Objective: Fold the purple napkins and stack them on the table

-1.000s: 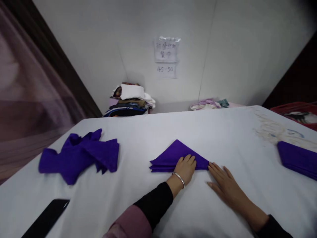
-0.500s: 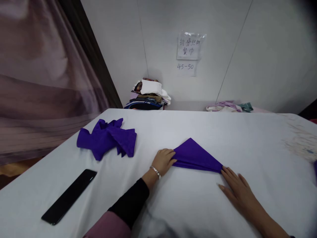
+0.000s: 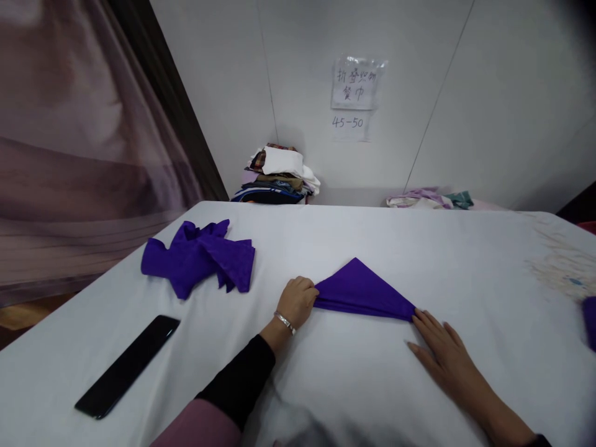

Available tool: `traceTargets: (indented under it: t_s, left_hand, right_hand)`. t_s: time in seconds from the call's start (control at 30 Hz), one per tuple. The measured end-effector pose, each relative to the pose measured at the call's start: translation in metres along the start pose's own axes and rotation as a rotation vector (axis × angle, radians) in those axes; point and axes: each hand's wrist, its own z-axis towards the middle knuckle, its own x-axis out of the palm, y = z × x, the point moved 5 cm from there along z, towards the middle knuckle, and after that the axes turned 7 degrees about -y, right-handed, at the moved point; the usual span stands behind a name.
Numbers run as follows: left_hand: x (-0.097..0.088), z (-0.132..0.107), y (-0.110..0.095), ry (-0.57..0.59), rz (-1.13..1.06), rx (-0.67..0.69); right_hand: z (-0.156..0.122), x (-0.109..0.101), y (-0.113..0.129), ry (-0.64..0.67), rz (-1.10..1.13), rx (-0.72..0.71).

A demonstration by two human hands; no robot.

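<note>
A purple cloth napkin (image 3: 361,288), folded into a flat triangle, lies on the white-covered table with its peak pointing away from me. My left hand (image 3: 298,302), with a silver bracelet at the wrist, pinches the napkin's left corner; that corner is hidden by the fingers. At the opposite end, my right hand (image 3: 442,347) rests flat with its fingers stretched out, the fingertips touching the right corner and the thumb apart on the tablecloth. To the left lies a crumpled heap of purple napkins (image 3: 198,257).
A black phone-like slab (image 3: 128,366) lies at the front left of the table (image 3: 298,233). Behind the far edge are a stack of folded clothes (image 3: 277,177) and some loose cloths (image 3: 428,198). Another purple cloth (image 3: 590,320) shows at the right edge. Handwritten paper signs (image 3: 356,87) hang on the wall.
My left hand has slid left along the napkin's folded edge to its left corner and closed into a pinch. My right hand stays at the right corner. The view shifted slightly.
</note>
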Motion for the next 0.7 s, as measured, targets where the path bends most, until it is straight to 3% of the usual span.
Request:
traceTargets:
  t_s: [0.27,0.5,0.7]
  left_hand:
    - [0.0,-0.021,-0.011,0.073,0.033,0.025]
    - [-0.007,-0.021,-0.012,0.136,0.056,0.076]
    - [0.001,-0.015,-0.007,0.154,0.185,0.217]
  right_hand:
    - [0.003,-0.002,0.0,0.021,0.019,0.014]
    - [0.01,-0.006,0.002,0.061,0.048,0.063]
    - [0.018,-0.011,-0.001,0.021,0.076,0.106]
